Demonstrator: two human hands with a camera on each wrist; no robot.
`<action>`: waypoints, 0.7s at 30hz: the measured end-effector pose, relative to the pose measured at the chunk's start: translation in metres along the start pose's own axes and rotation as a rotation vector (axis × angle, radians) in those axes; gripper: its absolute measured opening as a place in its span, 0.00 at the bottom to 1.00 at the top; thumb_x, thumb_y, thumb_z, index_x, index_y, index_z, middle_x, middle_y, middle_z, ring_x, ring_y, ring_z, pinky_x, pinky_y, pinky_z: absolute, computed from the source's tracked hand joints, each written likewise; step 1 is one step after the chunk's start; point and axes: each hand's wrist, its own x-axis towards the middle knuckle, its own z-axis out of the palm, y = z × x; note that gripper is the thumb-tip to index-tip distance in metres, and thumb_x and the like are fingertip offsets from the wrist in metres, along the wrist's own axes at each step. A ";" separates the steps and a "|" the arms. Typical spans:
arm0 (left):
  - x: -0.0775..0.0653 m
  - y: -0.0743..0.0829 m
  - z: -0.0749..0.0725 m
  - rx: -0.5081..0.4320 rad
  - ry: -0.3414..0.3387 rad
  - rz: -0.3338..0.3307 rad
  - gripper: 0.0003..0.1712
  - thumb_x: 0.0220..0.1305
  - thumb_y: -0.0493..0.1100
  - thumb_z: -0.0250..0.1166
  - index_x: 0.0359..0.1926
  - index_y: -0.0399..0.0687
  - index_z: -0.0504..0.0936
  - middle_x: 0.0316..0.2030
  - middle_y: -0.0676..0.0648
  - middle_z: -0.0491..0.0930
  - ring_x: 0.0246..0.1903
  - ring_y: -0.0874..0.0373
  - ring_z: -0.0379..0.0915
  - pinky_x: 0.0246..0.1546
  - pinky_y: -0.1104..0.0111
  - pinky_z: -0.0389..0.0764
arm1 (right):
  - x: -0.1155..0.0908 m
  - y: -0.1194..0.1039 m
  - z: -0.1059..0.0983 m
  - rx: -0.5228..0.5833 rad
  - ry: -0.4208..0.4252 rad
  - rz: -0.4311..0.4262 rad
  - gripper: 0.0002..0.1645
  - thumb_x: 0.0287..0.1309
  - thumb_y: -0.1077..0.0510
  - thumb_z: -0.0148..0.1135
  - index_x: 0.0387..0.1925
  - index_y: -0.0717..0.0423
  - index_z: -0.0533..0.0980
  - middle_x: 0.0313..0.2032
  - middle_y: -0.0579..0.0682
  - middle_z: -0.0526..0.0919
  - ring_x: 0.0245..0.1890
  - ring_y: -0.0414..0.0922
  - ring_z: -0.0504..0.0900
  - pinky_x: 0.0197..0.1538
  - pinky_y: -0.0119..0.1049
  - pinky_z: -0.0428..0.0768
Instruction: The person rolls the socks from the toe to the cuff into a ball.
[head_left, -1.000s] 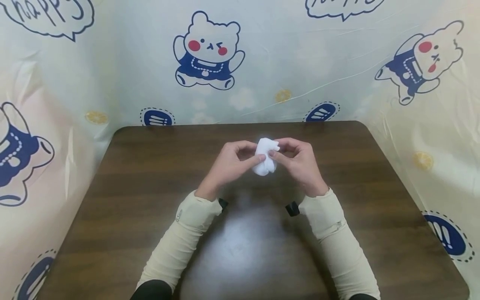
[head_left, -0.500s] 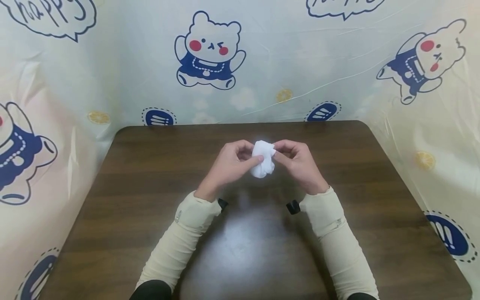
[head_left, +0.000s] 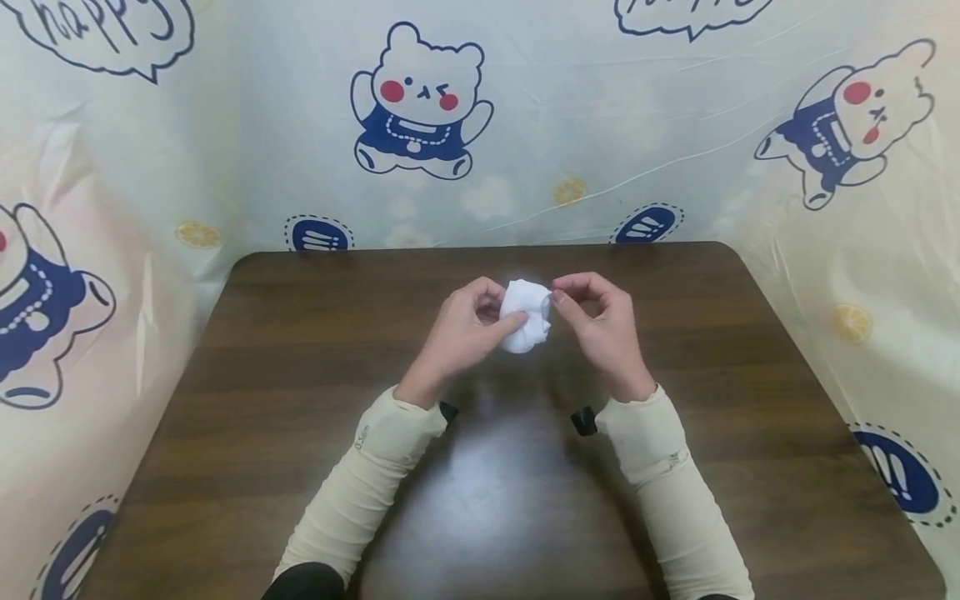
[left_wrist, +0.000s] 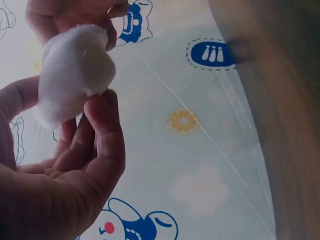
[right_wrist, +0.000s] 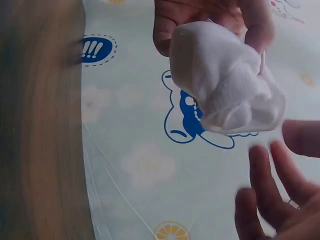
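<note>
A small white cloth bundle (head_left: 527, 317), rolled up and sock-like, is held above the table's far half. My left hand (head_left: 467, 327) grips it from the left, thumb in front and fingers behind. In the left wrist view the left hand (left_wrist: 75, 170) pinches the bundle (left_wrist: 75, 75) between thumb and fingertips. My right hand (head_left: 603, 333) is just to the right of the bundle. The right wrist view shows that hand (right_wrist: 280, 190) with loosely spread fingers and a small gap to the bundle (right_wrist: 225, 80), whose folded, tucked end faces it.
A dark brown wooden table (head_left: 300, 433) lies under both hands. Pale curtain sheeting (head_left: 562, 108) printed with bears hangs behind and along both sides. Black wrist cameras sit on both cream sleeves (head_left: 360, 483).
My right hand has let go of the bundle's right edge and drawn slightly right. The left hand still holds the bundle, which has turned a little and shifted slightly left.
</note>
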 end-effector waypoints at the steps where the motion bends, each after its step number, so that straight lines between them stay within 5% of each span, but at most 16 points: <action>1: 0.000 0.000 0.001 -0.018 0.010 -0.010 0.18 0.61 0.44 0.74 0.44 0.42 0.76 0.38 0.46 0.84 0.39 0.54 0.80 0.41 0.60 0.82 | -0.001 0.000 0.000 -0.006 0.017 -0.011 0.10 0.65 0.59 0.66 0.43 0.61 0.82 0.41 0.54 0.83 0.43 0.51 0.75 0.48 0.44 0.72; 7: 0.001 0.000 0.003 -0.119 0.027 -0.032 0.27 0.59 0.47 0.75 0.55 0.45 0.75 0.42 0.48 0.84 0.41 0.54 0.80 0.42 0.59 0.83 | -0.006 -0.001 0.005 -0.117 -0.053 -0.019 0.08 0.60 0.57 0.71 0.37 0.59 0.85 0.41 0.50 0.83 0.49 0.47 0.71 0.54 0.51 0.62; 13: 0.000 -0.001 0.000 -0.099 0.021 -0.014 0.22 0.59 0.46 0.76 0.51 0.41 0.82 0.42 0.47 0.83 0.40 0.52 0.80 0.42 0.60 0.82 | -0.006 -0.002 0.001 -0.158 -0.016 -0.051 0.05 0.61 0.61 0.70 0.34 0.61 0.84 0.44 0.51 0.80 0.51 0.46 0.69 0.55 0.53 0.58; 17: 0.000 -0.003 -0.001 -0.102 -0.010 -0.022 0.22 0.60 0.45 0.75 0.51 0.41 0.81 0.43 0.46 0.83 0.41 0.52 0.79 0.42 0.59 0.81 | -0.007 0.002 -0.003 -0.143 -0.052 -0.043 0.06 0.63 0.61 0.67 0.38 0.62 0.82 0.45 0.52 0.80 0.49 0.48 0.72 0.54 0.50 0.66; 21: 0.001 -0.005 0.001 -0.119 -0.040 -0.030 0.23 0.60 0.45 0.75 0.53 0.41 0.81 0.45 0.47 0.83 0.42 0.52 0.79 0.43 0.59 0.82 | -0.009 0.007 -0.004 -0.064 -0.151 -0.041 0.17 0.64 0.62 0.67 0.54 0.57 0.76 0.52 0.50 0.80 0.50 0.49 0.77 0.51 0.51 0.76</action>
